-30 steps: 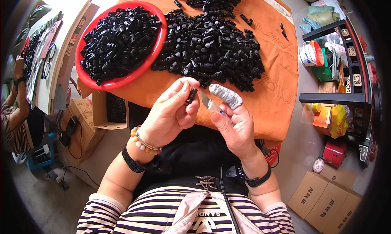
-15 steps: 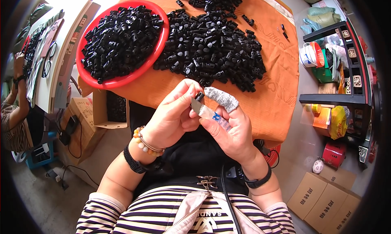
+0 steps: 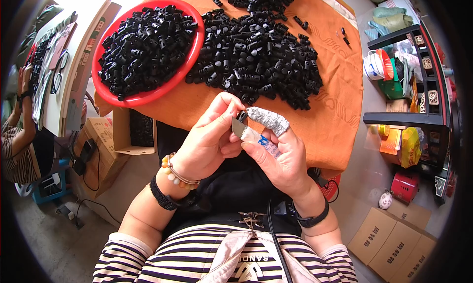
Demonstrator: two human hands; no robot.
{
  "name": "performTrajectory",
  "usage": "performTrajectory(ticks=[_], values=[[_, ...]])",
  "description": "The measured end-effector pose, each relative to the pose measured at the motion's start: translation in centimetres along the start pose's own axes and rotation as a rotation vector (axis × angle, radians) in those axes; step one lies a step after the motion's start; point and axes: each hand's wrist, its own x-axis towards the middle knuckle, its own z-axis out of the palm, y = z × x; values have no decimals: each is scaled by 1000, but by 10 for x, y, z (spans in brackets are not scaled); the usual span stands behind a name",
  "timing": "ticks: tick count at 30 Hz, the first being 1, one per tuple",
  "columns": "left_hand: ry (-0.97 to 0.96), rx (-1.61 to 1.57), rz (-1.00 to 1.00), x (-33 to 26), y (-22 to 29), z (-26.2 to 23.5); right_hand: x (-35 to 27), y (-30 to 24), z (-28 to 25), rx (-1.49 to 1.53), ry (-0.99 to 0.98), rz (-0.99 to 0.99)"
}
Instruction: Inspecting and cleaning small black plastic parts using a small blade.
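My left hand (image 3: 209,130) pinches a small black plastic cylindrical part (image 3: 242,116) between thumb and fingers. My right hand (image 3: 283,159) is closed round a small knife, its flat metal blade (image 3: 238,127) held against or very near the part; I cannot tell whether it is cutting. White wrapping with blue marks covers the knife's handle (image 3: 263,141). A grey knitted finger cover (image 3: 268,121) sits on my right index finger, which reaches over to the far side of the part. Beyond my hands lies a heap of similar black parts (image 3: 256,58) on an orange cloth (image 3: 335,86).
A red basin (image 3: 129,103) full of black parts stands at the left of the cloth. Below it is an open cardboard box (image 3: 118,135). Dark shelves (image 3: 401,119) and cartons (image 3: 394,241) are on the right. At far left another person's arms (image 3: 22,120) work by a white table.
My hands, the knife and the black part stay almost in place, with only a very slight shift. At far left the other person's hands have moved a little.
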Motion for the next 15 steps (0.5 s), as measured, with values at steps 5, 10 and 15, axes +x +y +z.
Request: performTrajectory(ticks=[5, 10, 15], values=[[3, -6, 25, -2, 0, 0, 1, -1, 1, 72, -24, 14], [3, 1, 57, -2, -1, 2, 1, 1, 4, 274, -39, 26], [30, 14, 64, -2, -2, 2, 1, 4, 5, 256, -26, 13]])
